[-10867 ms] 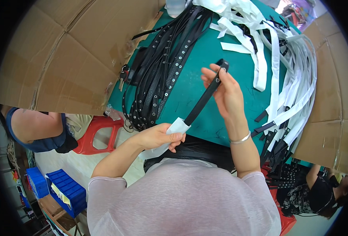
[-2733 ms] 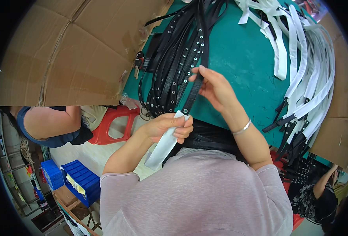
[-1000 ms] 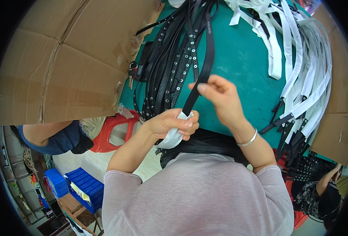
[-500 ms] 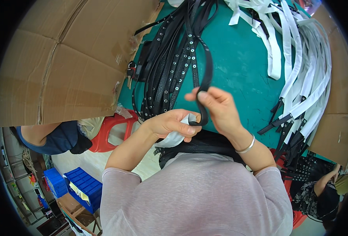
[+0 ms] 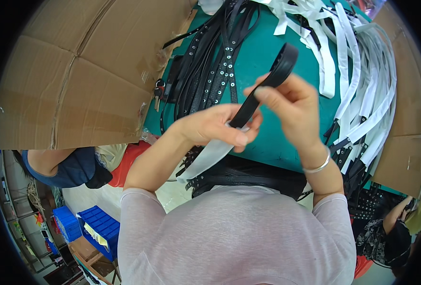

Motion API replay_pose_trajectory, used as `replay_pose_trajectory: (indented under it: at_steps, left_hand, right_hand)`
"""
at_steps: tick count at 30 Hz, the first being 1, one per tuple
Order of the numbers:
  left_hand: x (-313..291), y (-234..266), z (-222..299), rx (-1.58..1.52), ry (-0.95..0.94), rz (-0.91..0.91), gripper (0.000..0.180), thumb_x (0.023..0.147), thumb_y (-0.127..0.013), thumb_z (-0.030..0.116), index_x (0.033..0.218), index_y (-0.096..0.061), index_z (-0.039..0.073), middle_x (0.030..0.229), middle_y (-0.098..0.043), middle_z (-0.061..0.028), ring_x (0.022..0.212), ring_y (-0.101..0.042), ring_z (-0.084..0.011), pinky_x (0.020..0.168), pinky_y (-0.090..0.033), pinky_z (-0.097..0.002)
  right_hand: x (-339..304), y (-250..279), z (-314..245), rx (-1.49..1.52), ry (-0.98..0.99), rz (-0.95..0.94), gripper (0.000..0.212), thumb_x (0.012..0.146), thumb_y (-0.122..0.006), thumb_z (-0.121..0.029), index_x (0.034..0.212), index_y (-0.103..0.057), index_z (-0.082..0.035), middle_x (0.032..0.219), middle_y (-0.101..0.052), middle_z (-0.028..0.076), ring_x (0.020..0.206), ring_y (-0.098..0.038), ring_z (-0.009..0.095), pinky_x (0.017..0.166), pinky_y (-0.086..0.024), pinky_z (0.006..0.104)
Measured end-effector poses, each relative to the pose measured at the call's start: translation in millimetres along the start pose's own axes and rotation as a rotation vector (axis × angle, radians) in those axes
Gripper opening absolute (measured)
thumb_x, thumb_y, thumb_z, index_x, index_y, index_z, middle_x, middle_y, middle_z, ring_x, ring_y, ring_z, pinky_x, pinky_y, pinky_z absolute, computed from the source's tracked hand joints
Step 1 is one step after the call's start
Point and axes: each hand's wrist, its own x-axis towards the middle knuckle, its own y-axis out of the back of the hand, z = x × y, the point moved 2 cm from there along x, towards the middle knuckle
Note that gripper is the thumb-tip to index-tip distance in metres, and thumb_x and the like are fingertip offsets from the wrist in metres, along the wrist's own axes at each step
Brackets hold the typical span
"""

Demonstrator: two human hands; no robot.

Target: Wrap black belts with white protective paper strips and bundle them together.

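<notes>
A black leather-like belt strap [image 5: 245,110] runs slantwise between my hands, and its upper part curls over in a loop. My left hand [image 5: 215,124] is closed round its lower part, where a white strip or sleeve [image 5: 205,161] meets it and hangs down toward my lap. Further up the strap, my right hand [image 5: 291,107] pinches it between thumb and fingers. Whether the strap goes inside the white piece is hidden by my left fingers. Several black eyeleted straps [image 5: 205,66] lie in a bundle beyond my left hand.
On the green table [image 5: 262,57], white-wrapped straps [image 5: 362,95] are heaped at the right. Keys [image 5: 158,90] lie near the left cardboard wall [image 5: 101,90]. More black straps [image 5: 253,178] rest across my lap. Other people sit at both sides; blue crates [image 5: 101,228] stand lower left.
Both hands have moved up and to the right with the strap. Its upper part has come away from the bundle and now curls above my right hand. The white piece is stretched straighter.
</notes>
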Motion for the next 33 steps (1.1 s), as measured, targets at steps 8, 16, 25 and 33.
replay_pose_trajectory:
  at_steps: [8,16,25,33]
  left_hand:
    - [-15.9,22.8,-19.0,0.192,0.063,-0.015,0.054,0.076,-0.069,0.049,0.098,-0.052,0.003,0.079,-0.057,-0.0057,0.072,-0.057,-0.0155,0.076,-0.049,-0.0344]
    - [11.9,-1.5,7.4,0.166,-0.014,0.055,0.036,0.088,-0.058,0.041,0.084,-0.046,0.007,0.066,-0.041,0.0013,0.056,-0.04,-0.0079,0.056,-0.044,-0.0263]
    - [36.4,-7.3,14.8,0.201,0.022,0.007,0.037,0.086,-0.06,0.041,0.083,-0.049,0.006,0.067,-0.043,0.002,0.059,-0.045,-0.0079,0.06,-0.046,-0.0268]
    - [60.9,-13.1,55.4,0.156,-0.061,-0.022,0.029,0.09,-0.057,0.035,0.087,-0.051,0.007,0.067,-0.042,0.0027,0.059,-0.043,-0.0085,0.06,-0.045,-0.027]
  right_hand:
    - [12.3,25.2,-16.9,-0.137,0.123,0.028,0.015,0.081,-0.065,-0.004,0.095,-0.064,0.001,0.09,-0.067,0.008,0.081,-0.061,0.012,0.074,-0.049,0.0248]
    - [14.7,39.2,-3.9,-0.031,-0.029,0.056,0.032,0.087,-0.059,-0.017,0.113,-0.057,0.002,0.095,-0.065,0.007,0.084,-0.057,0.011,0.076,-0.044,0.0244]
    - [60.0,93.5,-80.5,-0.147,0.279,0.183,0.018,0.089,-0.058,-0.019,0.091,-0.059,-0.001,0.077,-0.063,0.002,0.06,-0.059,0.005,0.053,-0.046,0.0138]
    - [41.3,69.5,-90.1,-0.525,0.139,-0.005,0.019,0.084,-0.062,-0.016,0.094,-0.06,0.0,0.07,-0.063,0.002,0.061,-0.06,0.007,0.05,-0.043,0.0194]
